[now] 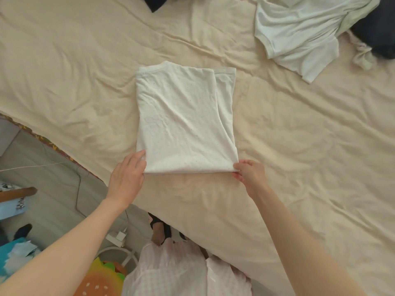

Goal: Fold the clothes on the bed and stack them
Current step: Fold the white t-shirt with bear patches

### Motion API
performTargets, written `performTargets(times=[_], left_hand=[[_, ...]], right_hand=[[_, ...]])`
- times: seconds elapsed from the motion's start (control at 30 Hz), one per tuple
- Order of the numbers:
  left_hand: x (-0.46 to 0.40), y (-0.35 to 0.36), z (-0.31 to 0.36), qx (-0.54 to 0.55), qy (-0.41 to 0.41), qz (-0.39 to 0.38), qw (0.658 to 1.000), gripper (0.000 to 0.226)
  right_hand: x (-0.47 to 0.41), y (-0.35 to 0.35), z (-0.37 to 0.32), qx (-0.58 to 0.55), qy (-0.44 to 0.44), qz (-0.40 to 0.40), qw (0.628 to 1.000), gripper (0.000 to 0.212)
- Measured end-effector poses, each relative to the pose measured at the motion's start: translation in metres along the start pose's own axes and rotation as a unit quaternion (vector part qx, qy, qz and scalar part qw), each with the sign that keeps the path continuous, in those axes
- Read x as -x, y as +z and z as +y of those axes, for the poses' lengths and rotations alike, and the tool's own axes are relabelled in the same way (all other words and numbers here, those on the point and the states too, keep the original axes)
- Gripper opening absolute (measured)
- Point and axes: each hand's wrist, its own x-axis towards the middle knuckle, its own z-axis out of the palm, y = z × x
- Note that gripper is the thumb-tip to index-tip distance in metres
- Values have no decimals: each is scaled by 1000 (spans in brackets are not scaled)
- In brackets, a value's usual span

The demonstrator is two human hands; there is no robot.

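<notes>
A white shirt, folded into a long rectangle, lies flat in the middle of the cream bed sheet. My left hand rests at its near left corner, fingers tucked against the folded edge. My right hand pinches the near right corner between thumb and fingers. An unfolded pale green-white shirt lies crumpled at the far right of the bed.
Dark garments lie at the top edge and at the far right. The bed's edge runs diagonally at lower left. Beyond it the floor holds cables, a white charger, a stool and colourful items.
</notes>
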Motion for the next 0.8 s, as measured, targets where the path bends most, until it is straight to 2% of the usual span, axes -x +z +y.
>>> performTargets(times=[0.13, 0.2, 0.23, 0.27, 0.3, 0.37, 0.43, 0.47, 0.57, 0.7, 0.8], left_hand=[[2, 10, -1, 23, 2, -12, 1000, 29], [2, 20, -6, 89, -22, -21, 996, 20], [2, 27, -9, 155, -64, -25, 986, 18], [1, 32, -12, 242, -127, -26, 962, 20], [-2, 34, -12, 333, -201, -18, 921, 25], [-10, 33, -11, 492, -342, 20, 800, 38], [-21, 32, -14, 595, -427, 6, 681, 44], [-26, 32, -16, 618, -438, -27, 653, 41], [-31, 31, -15, 639, -422, -101, 635, 26], [-25, 26, -16, 725, -422, -98, 536, 16], [-12, 17, -14, 740, -437, -117, 498, 14]], right_hand=[[-5, -2, 9, 36, -10, 32, 999, 11], [-7, -2, 9, 80, -12, 18, 997, 19], [-8, 0, 8, 103, -13, 0, 995, 21], [-8, 2, 6, 116, -13, -20, 993, 16], [-7, 4, 5, 116, -8, -36, 993, 9], [-6, 11, 1, 85, 1, -48, 995, 13], [-7, 19, -1, 65, -7, -34, 997, 13], [-8, 23, -1, 88, -24, -23, 996, 12], [-11, 28, -5, 102, -34, -8, 994, 9], [-10, 22, -11, -49, 83, -37, 995, 23], [5, 14, -7, -139, 140, -31, 980, 15]])
